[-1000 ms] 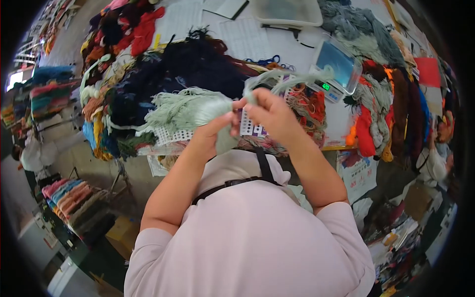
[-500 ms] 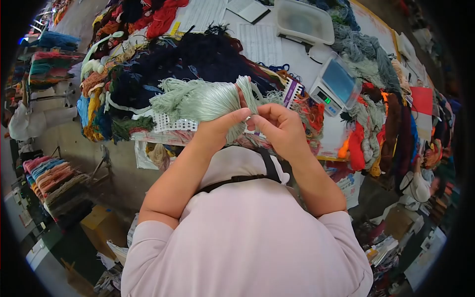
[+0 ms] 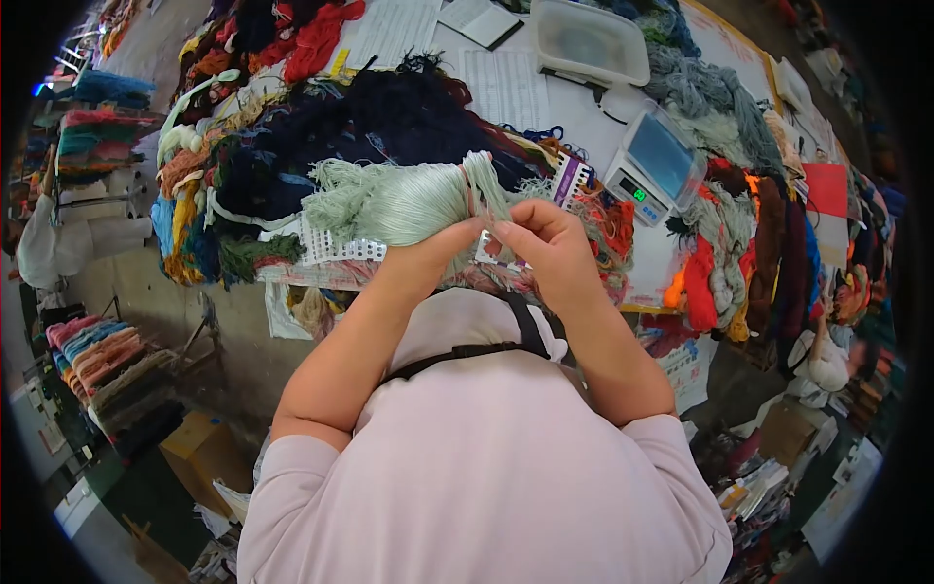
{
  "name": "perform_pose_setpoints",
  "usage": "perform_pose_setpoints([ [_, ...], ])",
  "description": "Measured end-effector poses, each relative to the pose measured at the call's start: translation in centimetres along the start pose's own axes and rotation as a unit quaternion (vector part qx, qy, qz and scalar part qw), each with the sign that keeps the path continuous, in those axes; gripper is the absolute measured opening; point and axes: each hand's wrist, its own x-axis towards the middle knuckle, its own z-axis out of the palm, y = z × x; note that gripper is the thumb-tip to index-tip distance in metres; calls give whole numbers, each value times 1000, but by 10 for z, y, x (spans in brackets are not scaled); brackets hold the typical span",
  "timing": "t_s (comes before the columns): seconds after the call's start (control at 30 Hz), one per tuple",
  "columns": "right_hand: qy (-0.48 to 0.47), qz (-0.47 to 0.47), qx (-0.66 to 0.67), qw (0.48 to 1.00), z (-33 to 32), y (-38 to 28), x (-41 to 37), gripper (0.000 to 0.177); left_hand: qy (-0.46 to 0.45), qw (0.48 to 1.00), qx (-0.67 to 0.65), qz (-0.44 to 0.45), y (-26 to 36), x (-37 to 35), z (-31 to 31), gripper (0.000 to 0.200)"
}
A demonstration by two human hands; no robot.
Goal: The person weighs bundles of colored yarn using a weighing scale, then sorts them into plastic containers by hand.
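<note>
Pale green yarn bundle [image 3: 389, 200] | soft, light, likely slippery; best gripped at bound neck | left hand [image 3: 428, 255] closed round neck; right hand [image 3: 550, 243] pinching its strands

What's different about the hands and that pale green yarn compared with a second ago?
A second ago the right hand drew a loose strand out toward the scale. Now that strand is wrapped around the pale green yarn bundle, and the right hand is back beside the left hand, pinching at the wrap. The left hand kept gripping the bundle; scale and yarn piles stayed put.
</note>
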Motion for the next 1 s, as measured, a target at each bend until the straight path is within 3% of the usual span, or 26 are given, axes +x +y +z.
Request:
perform_pose_setpoints([
  [0.1,26,-16,59,998,-3,7,5,7,38,999,-9,7,2,2,2,33],
  [0.17,34,-17,83,996,-6,11,7,7,-11,998,-66,-17,-1,5,-7,28],
  [0.37,-22,-18,99,995,-12,9,15,10,-45,997,-68,-14,3,14,-5,25],
  [0.5,-63,26,-90,994,-11,-18,11,15,-61,996,-67,1,8,19,-4,33],
  [0.53,-74,24,-158,984,-16,-23,11,18,-126,978,-152,-68,16,17,-8,42],
  [0.6,-93,-22,-26,995,-42,-30,15,21,-251,912,-258,-198,25,22,-17,66],
  [0.63,-107,-32,86,990,-59,-32,13,22,-318,863,-312,-238,22,18,-28,69],
  [0.67,-81,-30,111,990,-73,-35,12,22,-382,804,-362,-276,21,16,-33,71],
  [0.7,-53,-27,137,989,-88,-38,8,21,-355,824,-329,-295,22,15,-34,72],
  [0.77,24,-58,288,955,-183,-40,17,21,-481,773,-351,-219,19,1,-94,70],
  [0.83,150,-55,311,937,-252,-35,1,20,-378,858,-345,-56,30,-15,-140,65],
  [0.9,227,-78,332,912,-322,-13,-25,19,-351,874,-330,56,74,-17,-112,45],
  [0.93,275,-77,354,891,-358,0,-41,19,-247,875,-395,128,79,-29,-134,44],
  [1.0,387,-63,396,831,-405,11,-70,20,-170,889,-369,212,101,-39,-152,43],
])
